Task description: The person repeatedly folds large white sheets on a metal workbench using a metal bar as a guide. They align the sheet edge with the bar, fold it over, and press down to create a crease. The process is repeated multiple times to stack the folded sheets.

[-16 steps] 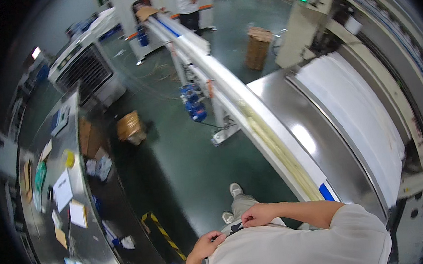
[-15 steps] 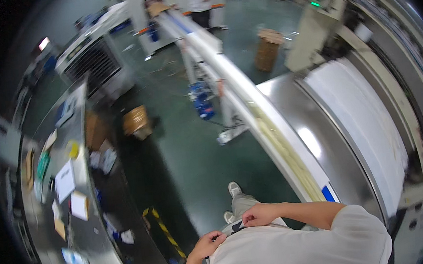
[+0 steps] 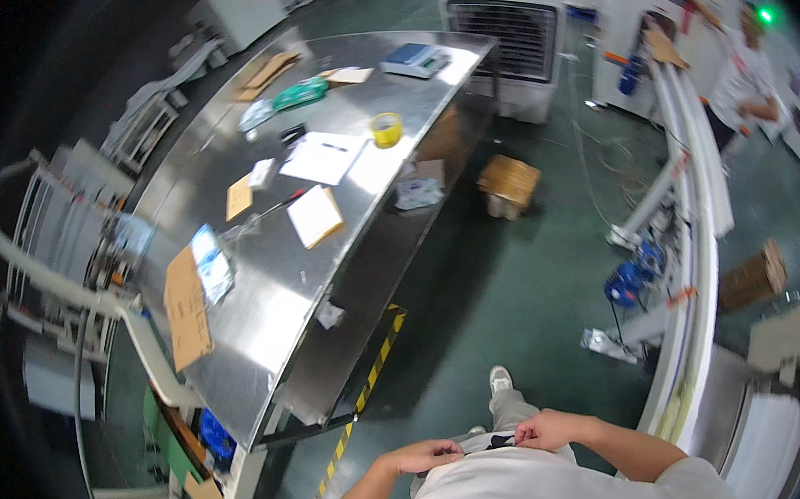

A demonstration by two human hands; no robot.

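Observation:
Both hands are at my waist, by the lower hem of my white shirt (image 3: 527, 472). My left hand (image 3: 430, 454) is closed, its bent fingers gathering the hem on the left side. My right hand (image 3: 542, 430) pinches the hem on the other side. Between them shows a small dark patch (image 3: 502, 441) at the waist, too small to make out. Light trousers and a white shoe (image 3: 500, 379) appear beyond the hands. The undersides of the fingers are hidden.
A steel table (image 3: 271, 323) at left bears papers, cardboard, yellow tape (image 3: 386, 129) and a scale (image 3: 415, 59). A cardboard box (image 3: 510, 184) sits on the floor ahead. To the right runs a long white conveyor (image 3: 699, 284); another person (image 3: 743, 86) stands beyond it.
My view has swung to the left, so the steel table now fills the left and middle, and the conveyor lies at the right. Both hands have stayed at my waist.

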